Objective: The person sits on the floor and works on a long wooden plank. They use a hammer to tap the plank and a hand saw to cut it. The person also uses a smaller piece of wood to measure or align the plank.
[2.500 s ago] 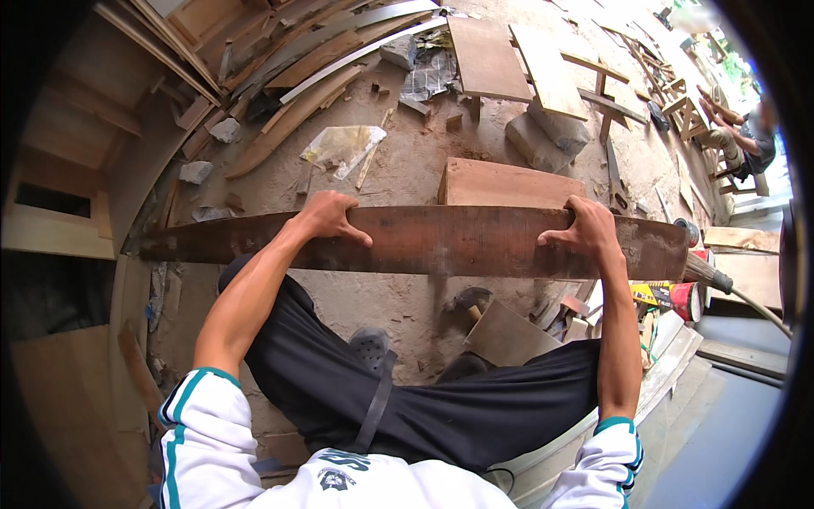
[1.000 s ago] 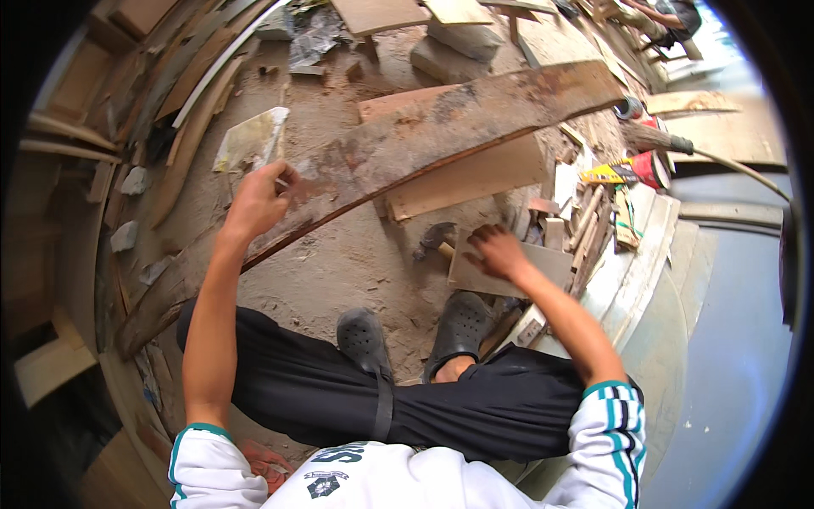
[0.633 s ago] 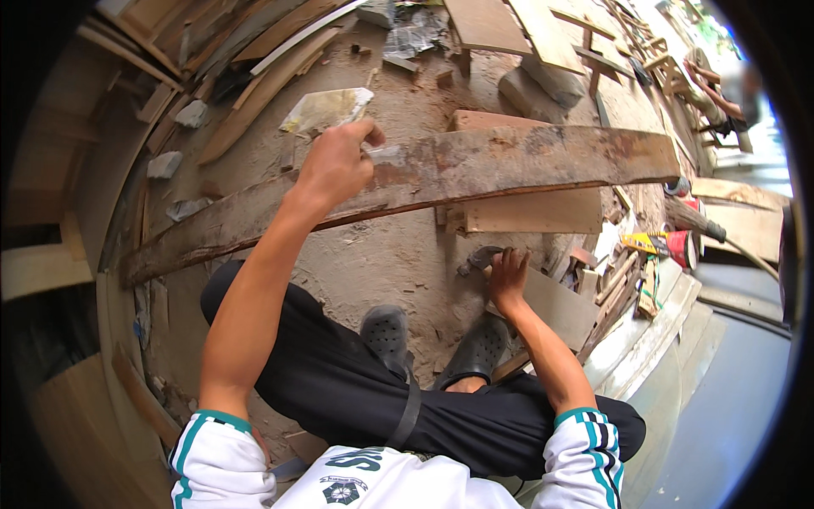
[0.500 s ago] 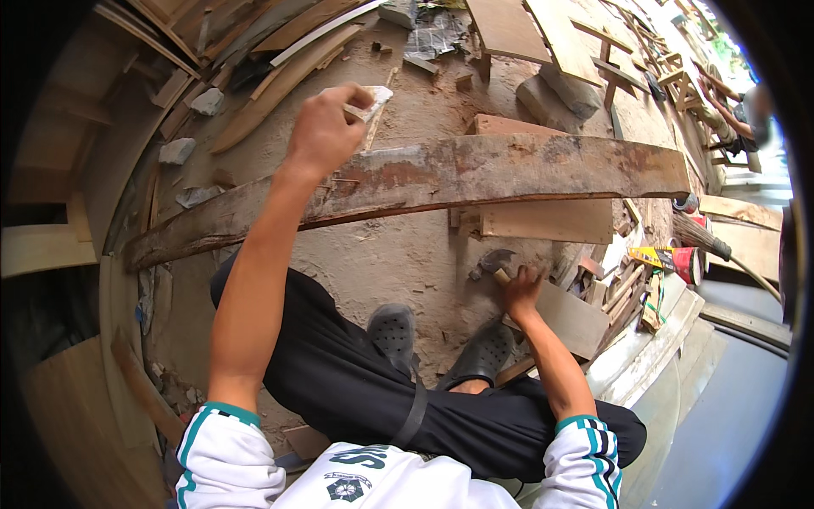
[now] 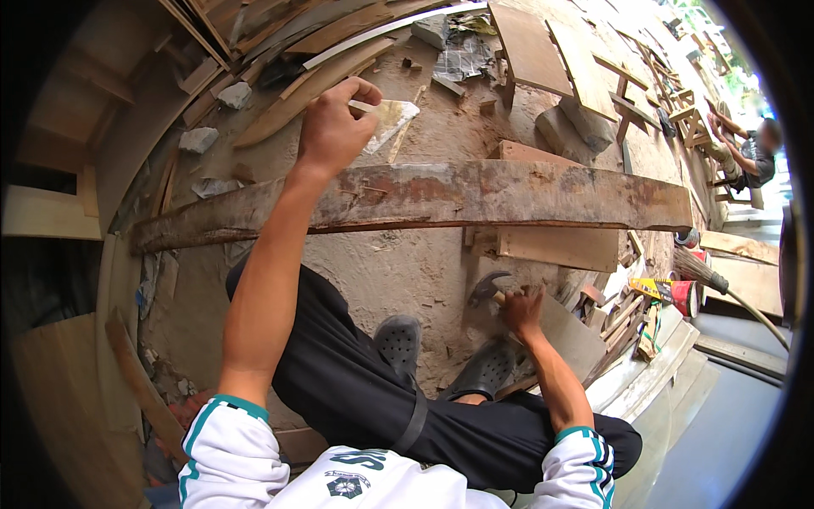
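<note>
Right hand [image 5: 521, 310] clamped on hammer [image 5: 487, 288] just below weathered plank [image 5: 424, 197], long axis crosswise; left hand [image 5: 335, 127] closed on pale wood offcut [image 5: 386, 114] beyond plank's far edge.

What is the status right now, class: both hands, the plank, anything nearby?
Left hand raised above the long weathered plank. Right hand gripping a hammer at ground level. Wood offcuts beneath the plank.

My left hand [image 5: 332, 127] is up above the long plank [image 5: 441, 195], which bars the way across. Bare dirt floor [image 5: 407, 271] lies open below it; offcuts [image 5: 623, 314] crowd my right hand [image 5: 521, 312].
</note>
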